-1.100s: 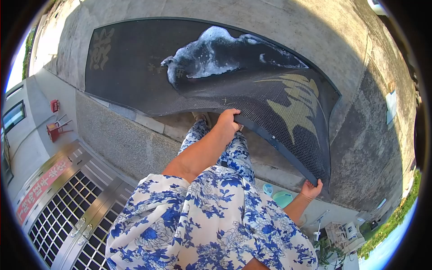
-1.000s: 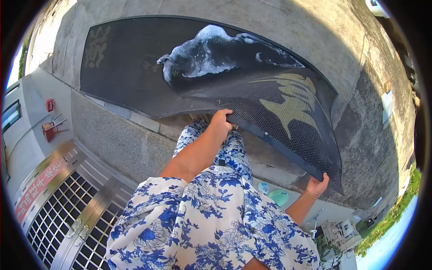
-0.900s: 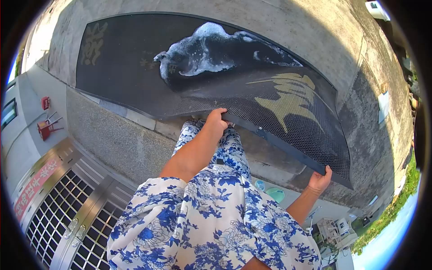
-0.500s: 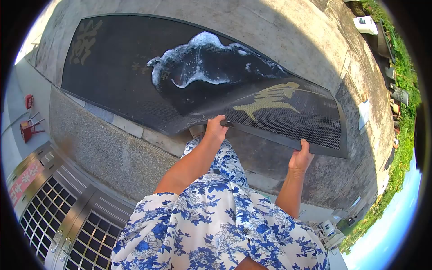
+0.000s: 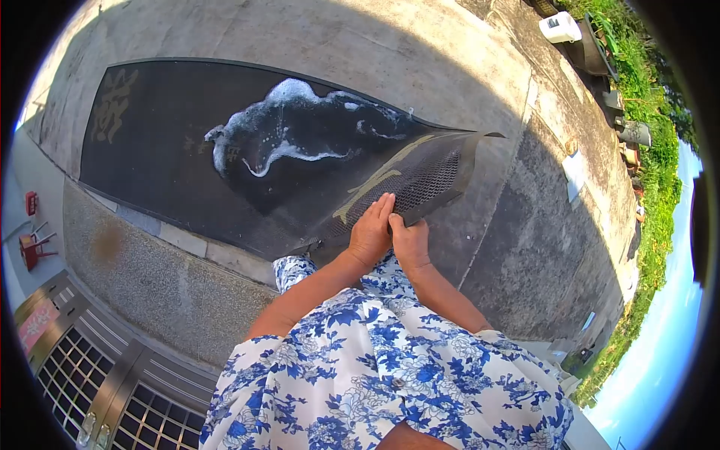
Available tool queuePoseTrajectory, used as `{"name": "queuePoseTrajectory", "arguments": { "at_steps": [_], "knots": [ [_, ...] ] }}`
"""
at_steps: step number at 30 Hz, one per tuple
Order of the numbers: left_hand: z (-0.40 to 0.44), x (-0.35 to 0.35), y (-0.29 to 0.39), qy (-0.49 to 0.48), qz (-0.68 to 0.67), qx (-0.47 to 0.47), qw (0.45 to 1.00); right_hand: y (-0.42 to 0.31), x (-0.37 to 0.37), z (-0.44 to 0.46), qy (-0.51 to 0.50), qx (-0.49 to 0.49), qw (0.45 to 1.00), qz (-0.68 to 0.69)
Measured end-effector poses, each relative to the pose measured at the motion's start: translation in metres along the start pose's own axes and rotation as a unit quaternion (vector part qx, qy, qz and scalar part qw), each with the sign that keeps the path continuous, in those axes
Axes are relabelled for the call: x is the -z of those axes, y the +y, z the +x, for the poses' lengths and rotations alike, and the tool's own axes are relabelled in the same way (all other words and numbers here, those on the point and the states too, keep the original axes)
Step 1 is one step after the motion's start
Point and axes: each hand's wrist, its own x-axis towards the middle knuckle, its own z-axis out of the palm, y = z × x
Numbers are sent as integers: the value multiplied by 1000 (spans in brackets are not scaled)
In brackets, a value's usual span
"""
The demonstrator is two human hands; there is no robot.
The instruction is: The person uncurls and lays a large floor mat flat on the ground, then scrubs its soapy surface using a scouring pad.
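Note:
A large black rubber floor mat (image 5: 157, 142) lies on the concrete, its right end lifted and folded over toward me. White suds (image 5: 289, 91) spread across its middle. The raised part shows a honeycomb texture and a pale yellow-tan figure. My left hand (image 5: 370, 234) rests on this textured part with its fingers stretched out. Right beside it, my right hand (image 5: 409, 241) is closed round the mat's near edge, thumb on top. The two hands are almost touching. Part of the mat under the fold is hidden.
Near my feet runs a pebbled strip (image 5: 165, 247) with a pale border. Barred metal doors (image 5: 127, 375) stand at lower left, with a small red stool (image 5: 31, 251) above them. A white bucket (image 5: 559, 28), pots and greenery line the right side.
My right hand has moved left, bringing the mat's edge in beside my left hand. The right end of the mat is now bunched and folded more steeply. My left hand has flattened out.

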Motion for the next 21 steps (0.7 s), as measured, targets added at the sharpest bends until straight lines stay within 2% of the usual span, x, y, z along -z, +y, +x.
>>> {"name": "queuePoseTrajectory", "arguments": {
  "at_steps": [1, 3, 4, 6, 7, 8, 9, 11, 13, 14, 16, 17, 19, 21],
  "knots": [
    [-5, 2, -11, 63, -1, -12, 998, -4, -3, -5, 1, -3, 1000, -11],
    [-3, -5, -8, 64, -3, 8, 998, -5, 25, 19, -210, 38, 965, -154],
    [-2, -6, -6, 54, -24, 19, 998, -1, 41, 29, -214, 41, 965, -144],
    [-9, -7, -4, 64, -9, 35, 997, 13, 84, 34, -342, 9, 939, 42],
    [-13, -6, -4, 64, -27, 89, 994, 15, 112, 47, -368, -107, 916, 118],
    [-21, -3, -6, 65, -48, 146, 986, 26, 136, 67, -302, -201, 909, 205],
    [-28, -1, -1, 68, -47, 149, 985, 41, 161, 90, -230, -295, 882, 287],
    [-48, 1, 21, 67, -57, 231, 969, 63, 207, 147, -97, -343, 834, 421],
    [-75, -10, 19, 105, -63, 203, 971, 81, 220, 202, -14, -361, 843, 398],
    [-90, -16, 19, 136, -70, 174, 973, 93, 220, 227, -29, -363, 844, 394],
    [-114, -23, 25, 157, -56, 187, 968, 108, 209, 266, 66, -421, 849, 313],
    [-122, -30, 25, 166, -72, 189, 965, 114, 206, 276, 48, -418, 852, 312],
    [-138, -45, 25, 177, -95, 171, 965, 129, 205, 285, -82, -369, 873, 309],
    [-145, -61, 19, 193, -102, 187, 958, 167, 205, 316, -83, -365, 874, 310]
  ]
}}
